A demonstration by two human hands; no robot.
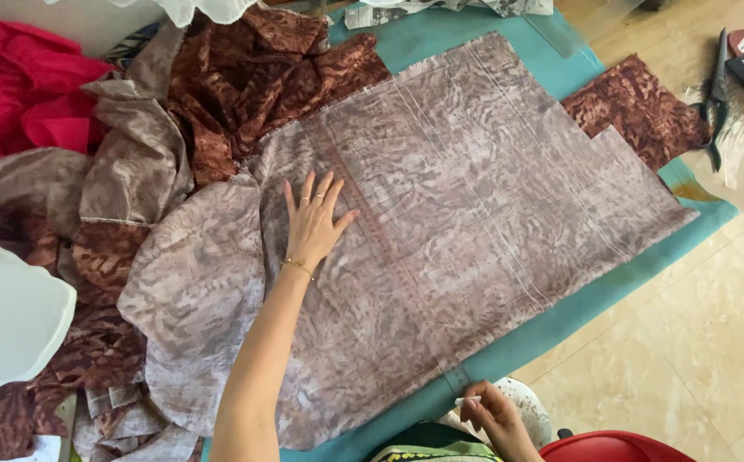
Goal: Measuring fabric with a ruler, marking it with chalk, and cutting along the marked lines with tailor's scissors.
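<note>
A pale grey-mauve patterned fabric (466, 188) lies spread flat over a teal sheet (577, 308) on the floor. My left hand (314, 221) rests flat on it with fingers spread, pressing beside a long clear ruler (389, 248) that runs diagonally across the cloth. My right hand (493, 412) is at the near edge of the fabric, by the ruler's lower end, pinching a small white piece of chalk (466, 399).
Crumpled brown patterned cloth (260, 68) and red fabric (21, 94) pile up at the left and back. Scissors (717, 94) lie at the far right on the tiled floor. A white cloth (8, 312) sits at the left edge, a red object (611, 447) near my right side.
</note>
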